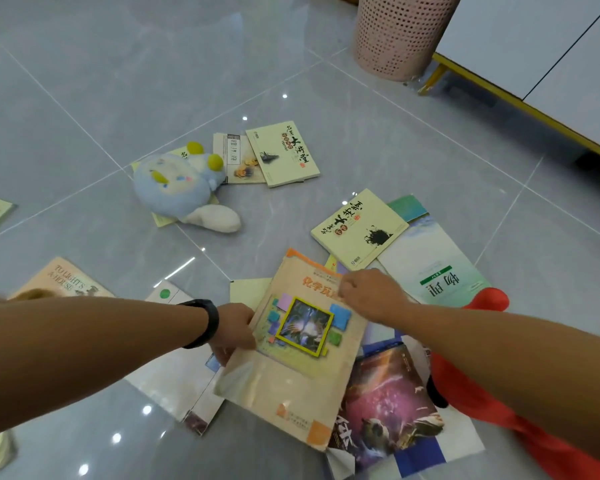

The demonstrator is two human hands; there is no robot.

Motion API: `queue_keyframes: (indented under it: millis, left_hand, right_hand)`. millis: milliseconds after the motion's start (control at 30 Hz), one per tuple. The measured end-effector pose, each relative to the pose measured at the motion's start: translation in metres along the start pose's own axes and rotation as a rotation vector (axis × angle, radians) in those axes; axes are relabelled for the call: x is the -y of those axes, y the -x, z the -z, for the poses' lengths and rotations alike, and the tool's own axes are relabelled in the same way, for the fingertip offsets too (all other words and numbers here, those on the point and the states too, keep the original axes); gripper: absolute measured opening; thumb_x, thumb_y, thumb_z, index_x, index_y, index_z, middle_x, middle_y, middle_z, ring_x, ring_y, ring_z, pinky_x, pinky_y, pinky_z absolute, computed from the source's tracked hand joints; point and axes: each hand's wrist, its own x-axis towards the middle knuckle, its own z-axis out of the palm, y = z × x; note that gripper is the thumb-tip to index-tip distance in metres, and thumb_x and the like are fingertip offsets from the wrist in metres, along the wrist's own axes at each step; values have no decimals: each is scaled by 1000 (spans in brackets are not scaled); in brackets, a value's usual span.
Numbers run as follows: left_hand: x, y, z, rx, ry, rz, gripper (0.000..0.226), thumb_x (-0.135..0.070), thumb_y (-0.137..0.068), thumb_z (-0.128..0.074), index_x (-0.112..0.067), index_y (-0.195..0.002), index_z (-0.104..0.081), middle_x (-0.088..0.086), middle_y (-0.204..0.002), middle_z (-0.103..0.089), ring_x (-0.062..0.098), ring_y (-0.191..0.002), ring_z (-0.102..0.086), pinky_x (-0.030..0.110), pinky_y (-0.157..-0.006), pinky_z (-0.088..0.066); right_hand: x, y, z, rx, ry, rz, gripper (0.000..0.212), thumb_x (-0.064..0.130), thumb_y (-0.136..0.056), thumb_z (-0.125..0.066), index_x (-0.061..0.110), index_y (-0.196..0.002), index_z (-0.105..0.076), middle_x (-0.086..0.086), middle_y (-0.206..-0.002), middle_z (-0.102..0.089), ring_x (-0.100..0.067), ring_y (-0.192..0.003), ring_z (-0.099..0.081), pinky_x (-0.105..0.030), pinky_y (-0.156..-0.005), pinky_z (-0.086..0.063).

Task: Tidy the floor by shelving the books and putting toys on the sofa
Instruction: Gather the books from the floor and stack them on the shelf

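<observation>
While both grip it, left hand (234, 329) and right hand (371, 294): worn peach textbook (291, 372), yellow-framed photo.

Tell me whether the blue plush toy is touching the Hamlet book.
Apart. The head view shows the blue plush toy separated from the Hamlet book by another book lying between them.

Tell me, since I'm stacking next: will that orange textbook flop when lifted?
Probably somewhat: the orange textbook looks a thin softcover with a worn cover. The left hand grips one edge, the right hand the top, so it's supported. Its glossy cover may slide.
</observation>
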Motion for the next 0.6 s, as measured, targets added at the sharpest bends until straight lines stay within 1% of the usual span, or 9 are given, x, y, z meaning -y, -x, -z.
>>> queue_keyframes:
  millis: [67,133,200,267,333,400,467,533,600]
  left_hand:
    - [10,0,-3,-89,-231,13,32,-25,-92,-62,-13,-122,-60,3,-106,-69,19,-86,-70,21,-59,-55]
    - [23,-4,-7,-109,-269,31,32,-31,-93,-62,-15,-120,-57,2,-98,-65,14,-69,-66,22,-54,-56]
    - [30,-11,-7,-102,-276,32,35,-38,-92,-64,-18,-120,-57,2,-105,-66,15,-74,-68,26,-61,-60]
    - [31,-17,-4,-99,-351,17,38,-44,-93,-65,-22,-122,-57,-1,-110,-66,11,-77,-64,21,-61,-54]
    - [29,-23,-1,-70,-351,35,38,-45,-92,-66,-22,-121,-57,-2,-105,-67,11,-76,-67,23,-60,-57]
    - [27,-26,1,-38,-368,55,38,-45,-91,-68,-20,-119,-59,1,-102,-71,17,-80,-73,31,-69,-63]
    - [25,-26,2,-12,-390,59,36,-42,-92,-67,-17,-116,-61,1,-94,-73,16,-75,-73,31,-73,-63]
    - [23,-25,3,-2,-384,42,29,-41,-94,-66,-17,-111,-61,-1,-85,-71,11,-66,-67,27,-73,-62]
    - [23,-22,4,-7,-372,20,24,-40,-95,-64,-20,-106,-57,-3,-83,-68,9,-64,-64,27,-74,-61]
  right_hand:
    - [-25,-12,5,25,178,-116,20,31,-100,-41,16,-101,-55,-10,-115,-62,-28,-98,-58,-36,-82,-47]
    - [-49,-14,1,61,304,-187,22,32,-99,-46,16,-114,-49,-9,-123,-53,-30,-111,-54,-38,-84,-44]
    - [-72,-11,-6,32,415,-233,32,29,-98,-50,14,-125,-43,-10,-125,-44,-33,-116,-50,-41,-82,-44]
    - [-93,-8,-15,9,484,-284,40,24,-96,-52,14,-132,-38,-11,-127,-42,-34,-115,-50,-42,-82,-47]
    - [-106,-7,-21,34,471,-356,54,22,-98,-52,12,-145,-27,-16,-134,-42,-36,-117,-53,-44,-86,-50]
    - [-112,-7,-22,64,460,-393,68,18,-99,-49,10,-155,-11,-21,-142,-42,-37,-121,-55,-45,-92,-50]
    - [-112,-8,-22,69,469,-408,74,12,-100,-47,8,-158,-2,-24,-144,-43,-36,-121,-56,-45,-94,-50]
    - [-113,-9,-21,61,458,-430,70,11,-100,-45,7,-158,-5,-23,-138,-49,-34,-117,-59,-45,-92,-52]
    - [-115,-11,-18,36,481,-419,57,14,-99,-47,8,-151,-23,-16,-123,-59,-29,-106,-63,-42,-85,-56]
